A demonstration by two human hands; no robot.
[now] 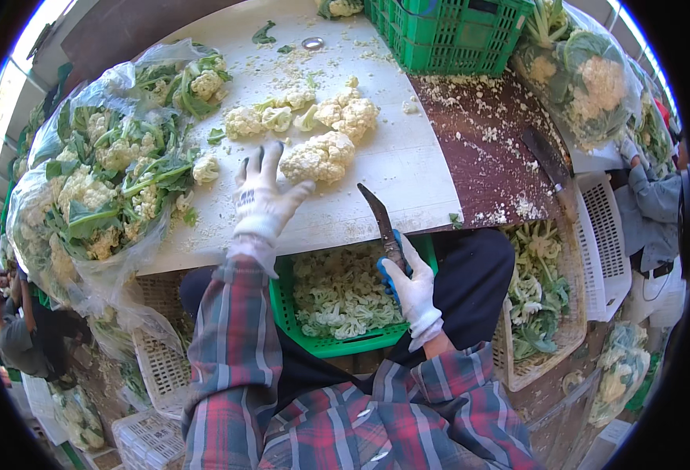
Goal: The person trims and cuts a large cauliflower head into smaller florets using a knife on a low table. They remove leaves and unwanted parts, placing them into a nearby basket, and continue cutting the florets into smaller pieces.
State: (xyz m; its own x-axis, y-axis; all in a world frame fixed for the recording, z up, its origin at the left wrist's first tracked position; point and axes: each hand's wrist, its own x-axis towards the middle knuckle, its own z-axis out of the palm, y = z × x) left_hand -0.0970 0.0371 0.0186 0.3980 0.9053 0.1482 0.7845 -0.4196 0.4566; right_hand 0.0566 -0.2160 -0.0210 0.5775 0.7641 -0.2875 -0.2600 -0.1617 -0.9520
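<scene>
My left hand (261, 191), in a white work glove, is spread over the white tabletop (392, 176) with its fingers apart. Just right of its fingertips lies a large cauliflower piece (320, 157); whether they touch I cannot tell. Behind that piece sit more cauliflower pieces (348, 114) and smaller florets (276, 117). In my right hand (411, 285), gloved in white with blue, is a knife (379, 217), its dark curved blade pointing up and left past the table edge. Below, between my knees, a green plastic crate (333, 350) holds many cut florets (345, 294).
Bagged leafy cauliflower heads (116, 158) fill the table's left. A green crate (451, 35) stands at the back right. Another knife (545, 155) lies on the brown board (468, 135). At my right a basket (577, 317) holds trimmings. People (653, 194) work at both sides.
</scene>
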